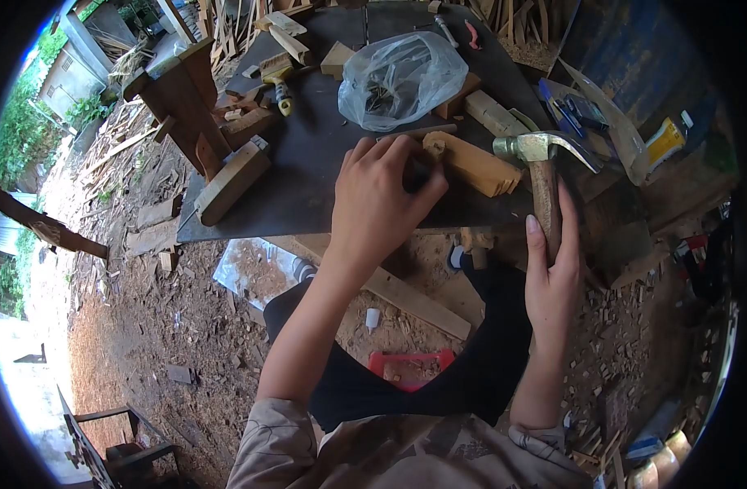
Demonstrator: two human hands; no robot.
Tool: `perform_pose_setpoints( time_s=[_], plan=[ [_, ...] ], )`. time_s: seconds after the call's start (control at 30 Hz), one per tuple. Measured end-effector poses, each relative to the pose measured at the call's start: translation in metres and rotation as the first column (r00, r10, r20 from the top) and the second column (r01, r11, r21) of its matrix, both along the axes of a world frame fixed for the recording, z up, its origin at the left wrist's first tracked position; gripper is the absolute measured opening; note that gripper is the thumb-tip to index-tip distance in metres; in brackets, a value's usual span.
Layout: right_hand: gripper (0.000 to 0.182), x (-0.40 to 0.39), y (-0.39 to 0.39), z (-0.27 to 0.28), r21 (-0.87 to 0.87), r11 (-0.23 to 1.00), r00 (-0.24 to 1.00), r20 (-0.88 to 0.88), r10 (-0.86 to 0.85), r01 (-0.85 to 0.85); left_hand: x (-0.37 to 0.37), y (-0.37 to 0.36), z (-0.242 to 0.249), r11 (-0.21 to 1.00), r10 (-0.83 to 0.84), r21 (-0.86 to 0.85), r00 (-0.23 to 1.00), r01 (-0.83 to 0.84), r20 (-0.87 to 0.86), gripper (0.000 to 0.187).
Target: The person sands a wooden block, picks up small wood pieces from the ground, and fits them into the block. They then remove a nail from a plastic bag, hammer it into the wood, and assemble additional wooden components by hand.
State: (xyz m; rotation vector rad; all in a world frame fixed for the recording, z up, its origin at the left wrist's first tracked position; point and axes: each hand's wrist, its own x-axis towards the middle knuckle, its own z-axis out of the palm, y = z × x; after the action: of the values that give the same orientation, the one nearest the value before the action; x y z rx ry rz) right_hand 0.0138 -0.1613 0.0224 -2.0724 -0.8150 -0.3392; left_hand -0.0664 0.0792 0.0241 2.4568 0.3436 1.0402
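A claw hammer (545,183) with a wooden handle is gripped in my right hand (551,281), its metal head upward and its claw toward the right. My left hand (383,187) is closed over the dark tabletop, fingertips and thumb curled together at the left end of a yellowish wooden block (475,165). Whatever lies between those fingers is hidden. The block has a notched right end, near the hammer head. Just behind my left hand is a thin wooden stick (418,131). A clear plastic bag (402,81) with dark, thin pieces inside sits farther back.
A wooden assembly (186,114) stands on the left of the dark table (300,179). A yellow-handled tool (280,90) and wood offcuts (492,112) lie around the bag. A red plastic stool (410,359) shows between my legs. Wood scraps cover the ground.
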Motion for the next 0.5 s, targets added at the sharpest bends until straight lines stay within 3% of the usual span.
perform_pose_setpoints(
  time_s=[0.1,0.5],
  plan=[
    [0.055,0.0031,-0.0050,-0.0027,0.048,0.999,1.000,-0.014,0.021,-0.021,0.0015,-0.0007,-0.0009,0.999,0.013,0.033,0.998,-0.015,0.062,0.028],
    [0.055,0.0054,-0.0107,-0.0013,0.028,1.000,1.000,-0.026,-0.008,0.009,0.0007,0.0000,-0.0014,0.999,0.014,0.037,0.998,-0.016,0.058,0.030]
  ],
)
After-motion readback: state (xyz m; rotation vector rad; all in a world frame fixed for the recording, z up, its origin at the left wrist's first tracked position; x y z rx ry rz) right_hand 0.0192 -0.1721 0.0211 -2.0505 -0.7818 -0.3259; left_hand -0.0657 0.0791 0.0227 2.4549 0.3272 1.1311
